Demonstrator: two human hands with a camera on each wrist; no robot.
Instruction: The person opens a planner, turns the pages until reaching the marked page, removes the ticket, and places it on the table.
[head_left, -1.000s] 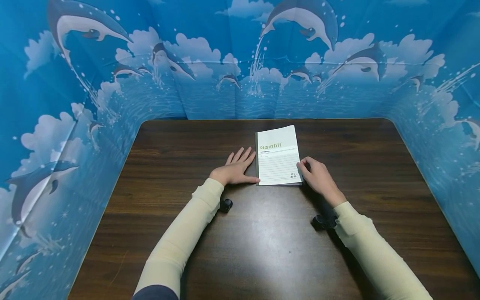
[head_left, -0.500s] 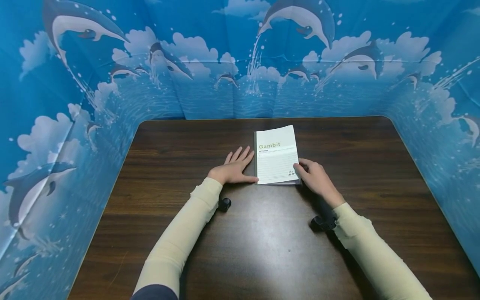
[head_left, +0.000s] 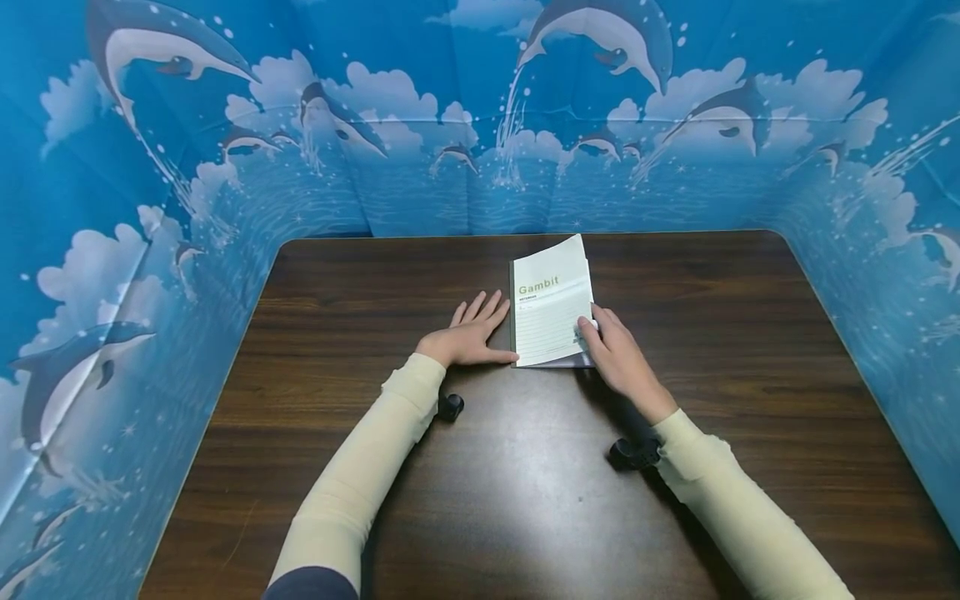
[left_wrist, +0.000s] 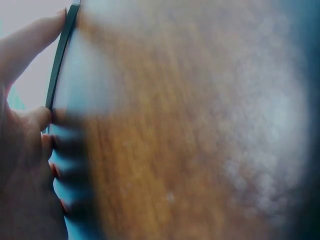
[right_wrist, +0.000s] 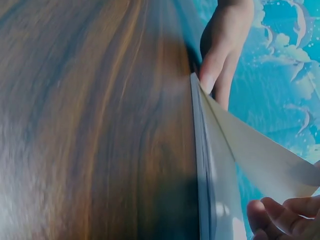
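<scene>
A notebook with a pale cover printed "Gambit" lies on the table. Its dark spine is on the left side. My left hand lies spread on the tabletop beside that spine, its thumb touching the lower left corner. Between thumb and fingers, my right hand pinches the cover's lower right part. In the right wrist view the lifted cover slopes up from the pages, with the fingertips of my right hand at its raised edge. My right hand hides part of the cover's corner.
The dark wood table has rounded far corners. A blue cloth printed with dolphins and clouds hangs along its back and sides. Black wrist cameras sit under both cream sleeves.
My right hand has moved left and lifted the notebook's cover further, so it tilts up and bares more of what lies beneath. The left hand stays by the spine.
</scene>
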